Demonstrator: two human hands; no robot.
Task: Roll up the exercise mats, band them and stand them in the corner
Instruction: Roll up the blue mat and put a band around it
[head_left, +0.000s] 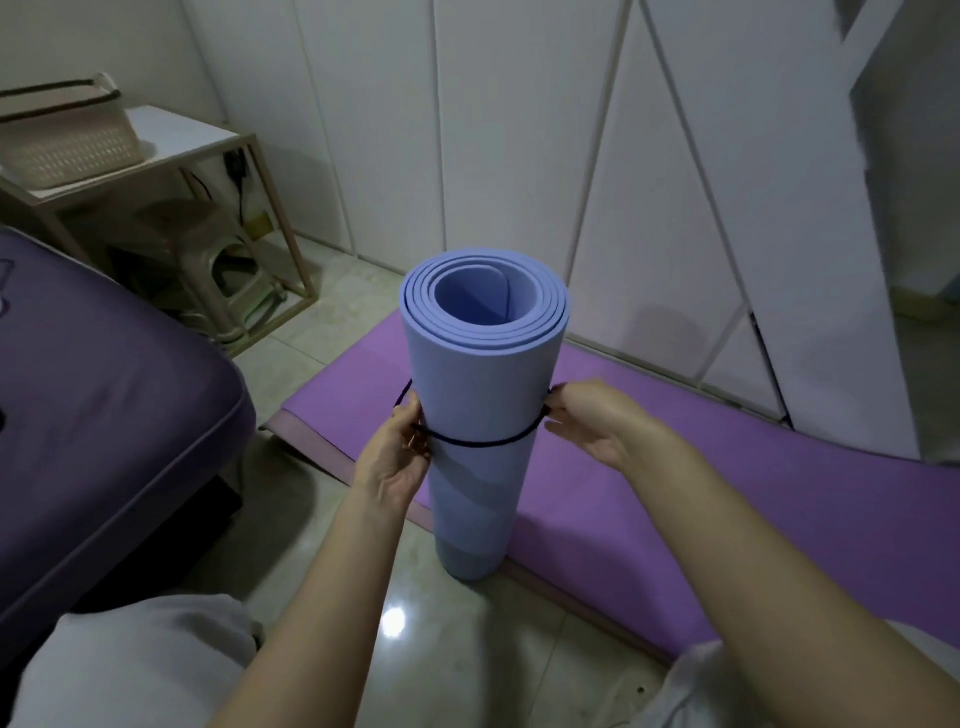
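A rolled blue exercise mat (480, 395) stands upright on the tiled floor in the middle of the view, its open spiral end facing up. A thin black band (480, 444) runs round the roll about a third of the way down. My left hand (397, 457) pinches the band at the roll's left side. My right hand (587, 421) pinches it at the right side. A purple mat (701, 478) lies flat and unrolled on the floor behind and to the right of the roll.
A bed with a dark purple cover (104, 415) fills the left. A small table (171, 156) with a beige basket (67, 140) stands at the back left, a plastic stool (208, 260) beneath it. White wardrobe doors (519, 130) line the back wall.
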